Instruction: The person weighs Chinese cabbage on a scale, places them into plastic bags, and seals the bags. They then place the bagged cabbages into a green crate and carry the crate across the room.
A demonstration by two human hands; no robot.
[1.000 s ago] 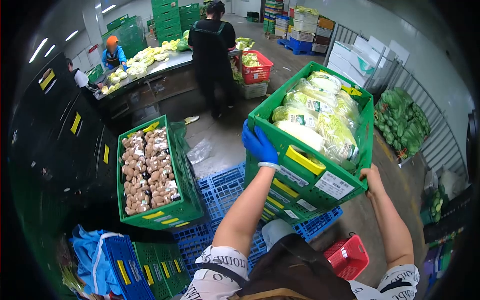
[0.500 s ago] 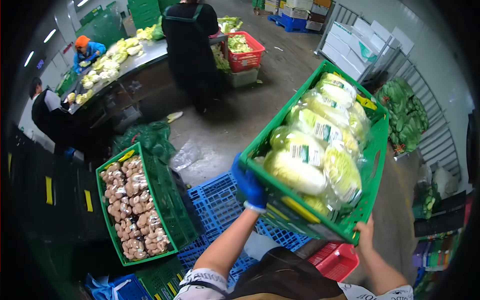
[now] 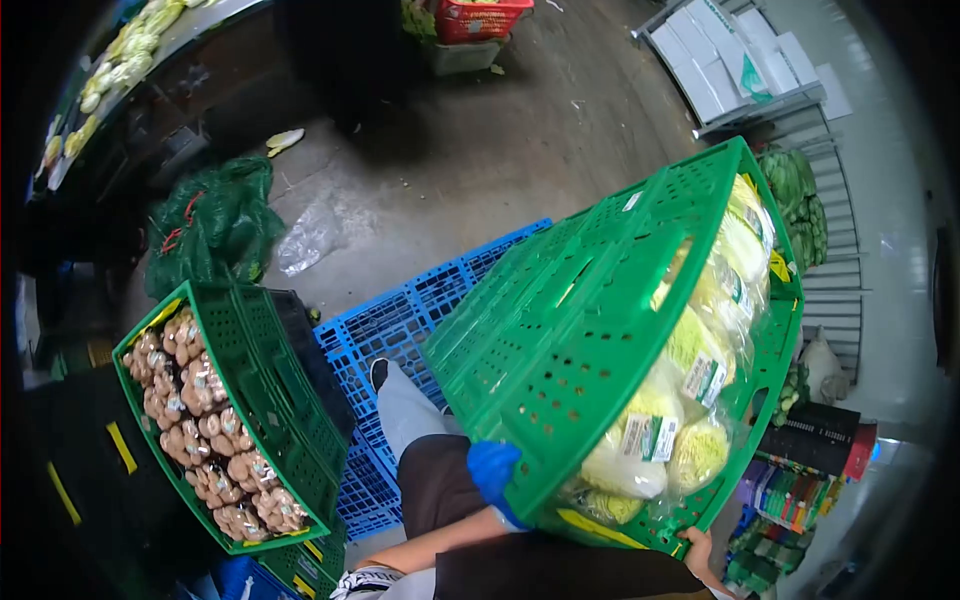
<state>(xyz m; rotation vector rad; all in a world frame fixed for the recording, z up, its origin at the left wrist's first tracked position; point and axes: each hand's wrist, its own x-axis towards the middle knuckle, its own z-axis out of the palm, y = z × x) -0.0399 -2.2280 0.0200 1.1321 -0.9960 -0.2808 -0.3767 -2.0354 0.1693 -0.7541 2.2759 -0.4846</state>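
A green plastic crate (image 3: 560, 340) is carried in front of me, tilted so its long left wall faces the camera. Inside it lie several napa cabbages (image 3: 690, 400) in clear wrap with white and green labels. My left hand (image 3: 492, 472), in a blue glove, grips the crate's near left corner, its fingers partly hidden. On the near right corner, my bare right hand (image 3: 698, 548) is closed around the rim. Below the crate, a blue plastic pallet (image 3: 390, 318) lies on the floor, with one of my feet on it.
At left stands a green crate (image 3: 258, 360) of wrapped mushrooms (image 3: 205, 430). Behind it are a green net heap (image 3: 220, 225) and a clear plastic sheet (image 3: 310, 238) on the floor. White boxes (image 3: 715, 50) sit on a rack at upper right; a dark-clothed person (image 3: 345, 70) stands ahead.
The cabbage crate has moved down and tipped to the right, so its outer side wall now shows. My view has turned downward, and one leg shows on the pallet.
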